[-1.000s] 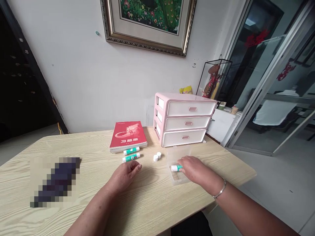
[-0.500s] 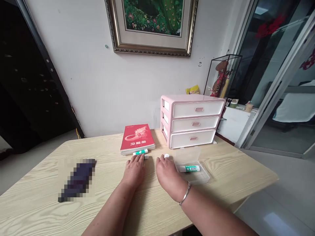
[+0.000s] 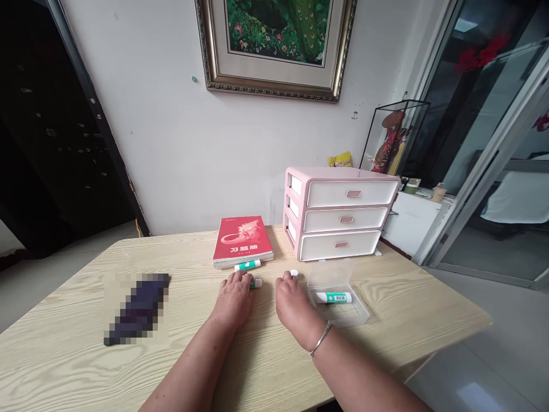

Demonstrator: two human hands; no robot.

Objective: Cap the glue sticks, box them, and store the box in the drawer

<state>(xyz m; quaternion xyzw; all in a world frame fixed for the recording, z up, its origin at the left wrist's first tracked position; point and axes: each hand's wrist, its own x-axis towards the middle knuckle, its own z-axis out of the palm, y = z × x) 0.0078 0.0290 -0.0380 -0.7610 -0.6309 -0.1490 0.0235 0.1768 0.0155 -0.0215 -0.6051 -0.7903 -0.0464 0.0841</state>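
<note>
My left hand point(image 3: 234, 298) lies palm down with its fingers curled over a green-and-white glue stick point(image 3: 256, 283); only the white end shows past the fingertips. Just beyond it, a second glue stick point(image 3: 247, 265) lies along the near edge of a red book point(image 3: 243, 239). My right hand point(image 3: 295, 303) is closed, thumb side hidden, and a round white end point(image 3: 294, 273), like that of a glue stick, pokes out by its fingers; the rest is covered. Beside this hand, a clear plastic case point(image 3: 357, 313) stands with its lid up, and another glue stick point(image 3: 337, 297) rests in it.
A pink and white three-drawer unit point(image 3: 343, 197) stands at the back of the wooden table point(image 3: 184, 366). On the left lies a dark blurred-out object point(image 3: 139, 309). Behind are the wall with a framed picture point(image 3: 274, 88) and, at right, a glass door.
My left hand has drawn its glue stick slightly towards me, away from the one by the book. The right hand stays almost in place. The whole view has shifted a little.
</note>
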